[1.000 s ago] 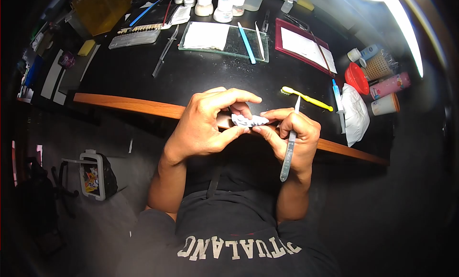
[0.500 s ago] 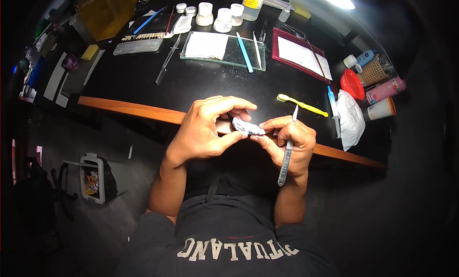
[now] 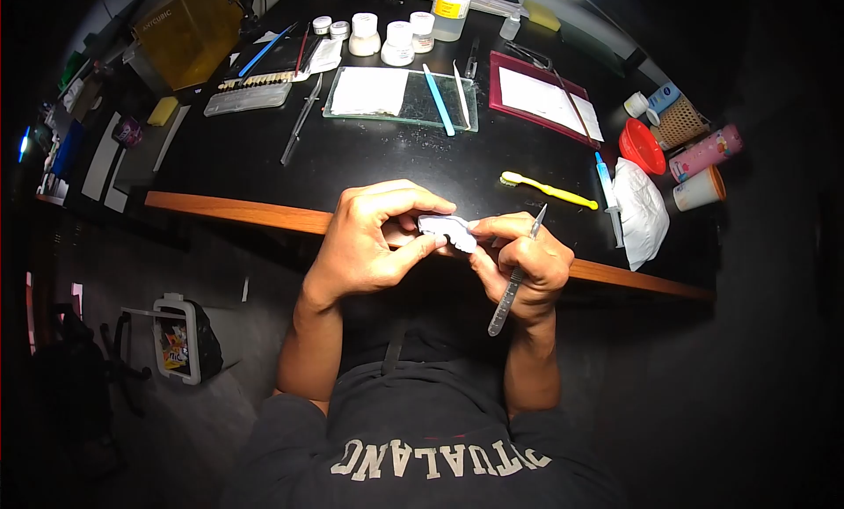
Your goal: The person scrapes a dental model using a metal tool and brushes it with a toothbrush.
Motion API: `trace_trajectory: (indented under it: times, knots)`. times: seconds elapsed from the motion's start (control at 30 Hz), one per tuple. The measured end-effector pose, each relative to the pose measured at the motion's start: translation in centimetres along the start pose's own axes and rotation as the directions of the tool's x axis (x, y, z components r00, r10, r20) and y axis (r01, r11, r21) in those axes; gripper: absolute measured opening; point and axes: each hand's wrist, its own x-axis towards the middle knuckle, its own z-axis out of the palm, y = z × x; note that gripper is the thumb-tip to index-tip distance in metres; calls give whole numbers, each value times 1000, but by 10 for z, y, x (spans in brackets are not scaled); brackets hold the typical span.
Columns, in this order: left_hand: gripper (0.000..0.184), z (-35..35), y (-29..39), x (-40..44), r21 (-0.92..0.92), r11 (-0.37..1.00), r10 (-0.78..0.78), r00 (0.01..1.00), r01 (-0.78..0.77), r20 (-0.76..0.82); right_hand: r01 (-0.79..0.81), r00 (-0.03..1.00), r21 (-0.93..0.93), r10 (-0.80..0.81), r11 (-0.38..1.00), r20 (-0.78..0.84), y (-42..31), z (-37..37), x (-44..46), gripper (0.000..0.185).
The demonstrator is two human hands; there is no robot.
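Observation:
A small white curved piece, like a dental cast [image 3: 450, 229], is held between both hands over the table's front edge. My left hand [image 3: 374, 236] grips its left end between thumb and fingers. At the right end, my right hand [image 3: 527, 261] pinches it with thumb and index finger. A silver scalpel handle with ruler marks [image 3: 510, 291] also sits in my right hand, its pointed end up and away from me. Beyond the right hand lies a yellow toothbrush [image 3: 549, 191]. The fingertips partly cover the white piece.
A glass plate [image 3: 338, 116] with paper and tools lies mid-table, white jars [image 3: 398, 45] behind it. To its right is a red tray [image 3: 498, 85]. A syringe [image 3: 608, 197], white pouch [image 3: 639, 214] and red bowl [image 3: 643, 146] stand at the right.
The white piece has been turned in the fingers and now shows its curved arch shape. The scalpel handle has tilted more, its lower end swinging left. The view has shifted slightly.

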Motion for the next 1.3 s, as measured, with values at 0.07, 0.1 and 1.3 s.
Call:
trace_trajectory:
  times: [0.07, 0.1, 1.3]
  knots:
    - [34, 1, 0, 0, -6, 1000, 3, 1000, -3, -10, -14, 1000, 7, 14, 1000, 7, -1, 0, 0, 40]
    - [34, 1, 0, -1, -7, 1000, 2, 1000, -2, -15, -18, 1000, 1, 18, 1000, 18, -1, -1, 1, 39]
    - [41, 0, -2, 4, -33, 999, 6, 1000, -6, 21, -167, 984, -91, 172, 982, 49, -3, -5, 4, 30]
